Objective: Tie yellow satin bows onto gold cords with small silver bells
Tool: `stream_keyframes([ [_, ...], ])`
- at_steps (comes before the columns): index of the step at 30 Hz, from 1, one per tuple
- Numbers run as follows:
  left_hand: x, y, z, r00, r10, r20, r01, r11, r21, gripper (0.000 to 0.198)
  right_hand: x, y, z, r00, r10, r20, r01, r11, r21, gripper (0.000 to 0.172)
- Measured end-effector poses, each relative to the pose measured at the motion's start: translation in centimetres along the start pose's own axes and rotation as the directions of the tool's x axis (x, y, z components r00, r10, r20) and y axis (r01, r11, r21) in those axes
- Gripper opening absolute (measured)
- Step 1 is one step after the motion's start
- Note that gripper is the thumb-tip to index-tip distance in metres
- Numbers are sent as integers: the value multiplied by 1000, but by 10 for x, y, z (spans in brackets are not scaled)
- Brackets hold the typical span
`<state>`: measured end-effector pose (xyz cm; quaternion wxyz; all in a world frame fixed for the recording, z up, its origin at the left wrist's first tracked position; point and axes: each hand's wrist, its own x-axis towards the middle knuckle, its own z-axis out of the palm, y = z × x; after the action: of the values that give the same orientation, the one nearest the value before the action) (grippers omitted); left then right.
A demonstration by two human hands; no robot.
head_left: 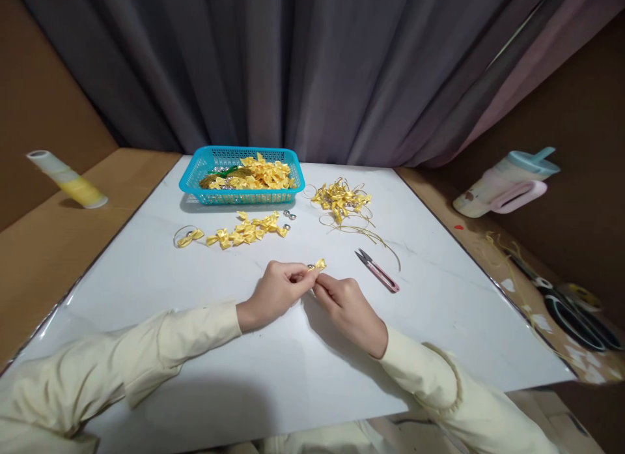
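Note:
My left hand (276,291) and my right hand (346,304) meet in a pinch at the middle of the white table (439,324). Together they hold a small yellow ribbon bow (319,265) with a tiny silver bell at its left side. Both hands have their fingers closed on it. Cream sleeves cover both forearms. A row of finished yellow bows (244,231) lies just beyond the hands. Pink thread snips (378,271) lie to the right of my right hand.
A blue basket (195,174) of yellow bows stands at the back. A pile of bows with gold cord (342,198) lies to its right. Left: a yellow-white roll (68,179). Right ledge: a pink jug (508,184) and black scissors (571,311).

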<state>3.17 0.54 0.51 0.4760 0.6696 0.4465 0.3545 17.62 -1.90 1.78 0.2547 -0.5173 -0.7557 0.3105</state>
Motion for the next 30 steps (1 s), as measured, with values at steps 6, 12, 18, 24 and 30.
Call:
stream_keyframes([
  [6, 5, 0, -6, 994, -105, -21, 104, 994, -42, 41, 2, 2, -8, 997, 79, -13, -76, 985, 155, 12],
  [12, 13, -2, -10, 978, -207, 5, 206, 972, -115, 30, 1, 4, -12, 979, 122, -163, -50, 921, 387, 44],
  [18, 14, -5, -9, 978, -196, 63, 203, 970, -131, 30, 2, 11, -7, 954, -71, -291, 80, 997, 21, 61],
  [24, 14, -6, -10, 985, -137, 108, 151, 981, -125, 34, 5, 19, -2, 931, -252, -264, 214, 963, -165, 42],
  [30, 12, -4, -11, 981, -140, 132, 155, 981, -113, 35, 7, 18, -2, 943, -201, -264, 161, 973, -166, 31],
])
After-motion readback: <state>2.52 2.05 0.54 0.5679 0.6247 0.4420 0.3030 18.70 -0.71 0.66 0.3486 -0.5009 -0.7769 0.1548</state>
